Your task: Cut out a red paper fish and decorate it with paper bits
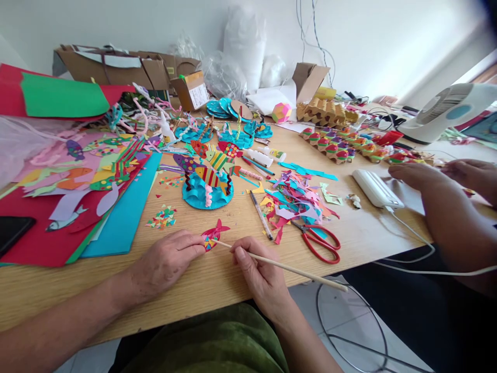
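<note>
A small pink-red paper fish (pixel 217 231), with bits of coloured paper on its body, lies flat at the table's near side. My left hand (pixel 169 261) pins its left end with closed fingertips, which cover part of it. In a pinch, my right hand (pixel 264 277) grips a thin wooden stick (pixel 298 270). The stick's left tip meets the fish's body, while its other end reaches past the table edge. Just beyond my left hand is a scatter of tiny paper triangles (pixel 162 217). Farther back stands a blue wavy base (pixel 202 201) carrying several patterned paper fish.
Red-handled scissors (pixel 324 246), a pen (pixel 261 215) and paper scraps (pixel 291 199) lie right of centre. Coloured sheets (pixel 112 243) cover the left side. Another person's hands (pixel 423 181) rest near a white power bank (pixel 375 189); its cable hangs over the edge.
</note>
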`<state>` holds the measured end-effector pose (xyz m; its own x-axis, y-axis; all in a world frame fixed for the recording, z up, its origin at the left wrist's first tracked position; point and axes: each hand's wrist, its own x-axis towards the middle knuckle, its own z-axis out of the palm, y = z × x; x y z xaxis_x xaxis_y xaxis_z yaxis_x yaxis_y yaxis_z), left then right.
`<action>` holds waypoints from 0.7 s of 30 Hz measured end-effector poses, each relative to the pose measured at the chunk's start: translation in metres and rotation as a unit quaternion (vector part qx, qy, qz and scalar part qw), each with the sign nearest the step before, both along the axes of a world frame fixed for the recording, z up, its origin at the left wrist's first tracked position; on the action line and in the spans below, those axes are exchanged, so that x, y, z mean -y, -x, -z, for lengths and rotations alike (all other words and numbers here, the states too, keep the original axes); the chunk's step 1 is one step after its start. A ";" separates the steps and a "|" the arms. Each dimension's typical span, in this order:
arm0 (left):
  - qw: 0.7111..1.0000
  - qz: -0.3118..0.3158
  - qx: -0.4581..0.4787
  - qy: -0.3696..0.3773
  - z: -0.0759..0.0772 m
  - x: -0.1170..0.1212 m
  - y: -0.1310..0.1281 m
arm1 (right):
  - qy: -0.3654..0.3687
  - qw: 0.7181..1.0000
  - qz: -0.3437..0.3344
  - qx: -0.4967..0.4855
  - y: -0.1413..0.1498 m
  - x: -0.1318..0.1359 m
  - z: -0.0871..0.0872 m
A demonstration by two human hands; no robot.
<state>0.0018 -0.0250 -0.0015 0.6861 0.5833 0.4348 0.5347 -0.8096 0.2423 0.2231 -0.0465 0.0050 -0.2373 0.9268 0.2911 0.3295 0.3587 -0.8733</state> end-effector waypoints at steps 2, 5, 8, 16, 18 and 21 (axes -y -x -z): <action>1.000 0.001 0.000 0.005 0.001 0.000 0.000 | -0.002 1.000 -0.001 0.000 0.000 0.000 0.000; 1.000 0.001 0.006 0.003 0.002 0.000 0.001 | -0.005 1.000 -0.013 0.010 0.000 -0.001 0.000; 1.000 0.000 0.003 -0.005 0.003 0.000 0.002 | -0.005 1.000 -0.019 0.015 0.001 -0.001 -0.001; 0.999 -0.001 -0.021 -0.037 0.000 0.000 0.000 | -0.004 1.000 -0.013 0.019 0.001 -0.001 0.000; 0.999 -0.002 -0.025 -0.040 0.000 0.000 -0.001 | -0.005 1.000 -0.012 0.017 0.001 -0.001 0.000; 0.999 -0.001 -0.024 -0.040 0.000 0.000 -0.001 | -0.010 1.000 -0.007 0.009 0.001 -0.001 0.001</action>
<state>0.0029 -0.0254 -0.0015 0.7059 0.5498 0.4466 0.5463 -0.8239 0.1509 0.2222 -0.0454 0.0040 -0.2551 0.9174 0.3053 0.3410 0.3808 -0.8595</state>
